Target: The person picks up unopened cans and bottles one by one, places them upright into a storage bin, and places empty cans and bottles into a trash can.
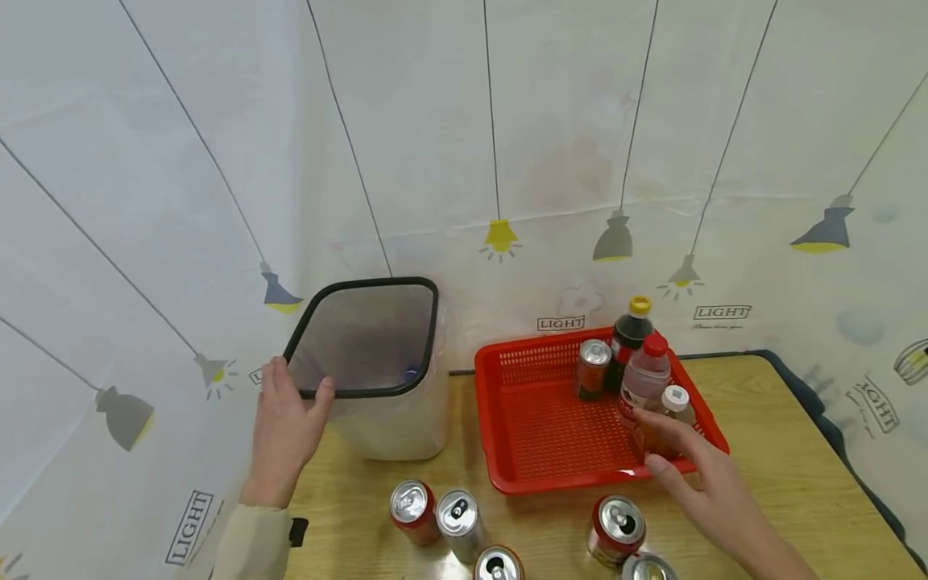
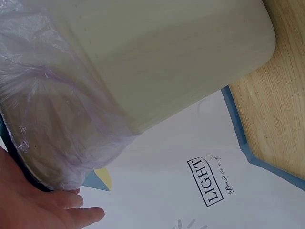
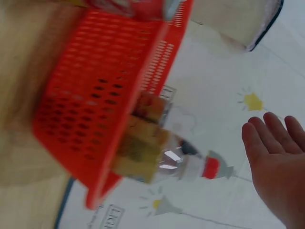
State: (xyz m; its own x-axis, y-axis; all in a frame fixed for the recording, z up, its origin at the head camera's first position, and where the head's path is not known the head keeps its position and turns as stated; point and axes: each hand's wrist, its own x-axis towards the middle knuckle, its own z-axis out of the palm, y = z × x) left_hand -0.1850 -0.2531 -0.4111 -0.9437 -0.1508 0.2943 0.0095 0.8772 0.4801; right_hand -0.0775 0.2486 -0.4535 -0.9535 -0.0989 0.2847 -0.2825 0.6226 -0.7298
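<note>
At the near left corner of a pale bin's black rim (image 1: 362, 394), the left hand (image 1: 286, 427) rests with fingers and thumb spread. The left wrist view shows that hand (image 2: 43, 207) beside the bin's clear plastic liner (image 2: 71, 114). Held over the right front part of a red basket (image 1: 493, 435), the right hand (image 1: 714, 491) has its fingers extended near a white-capped bottle (image 1: 676, 399). Its palm (image 3: 281, 167) holds nothing in the right wrist view. Also in the basket are a pink bottle with a red cap (image 1: 647, 372), a dark bottle with a yellow cap (image 1: 632, 330) and a can (image 1: 593, 369).
In front of the bin stand three cans, one red (image 1: 415, 511), one silver (image 1: 461, 524) and one at the bottom edge (image 1: 499, 565). Two more, a red can (image 1: 615, 532) and a partly cut-off can (image 1: 648, 569), stand before the basket. A patterned sheet hangs behind.
</note>
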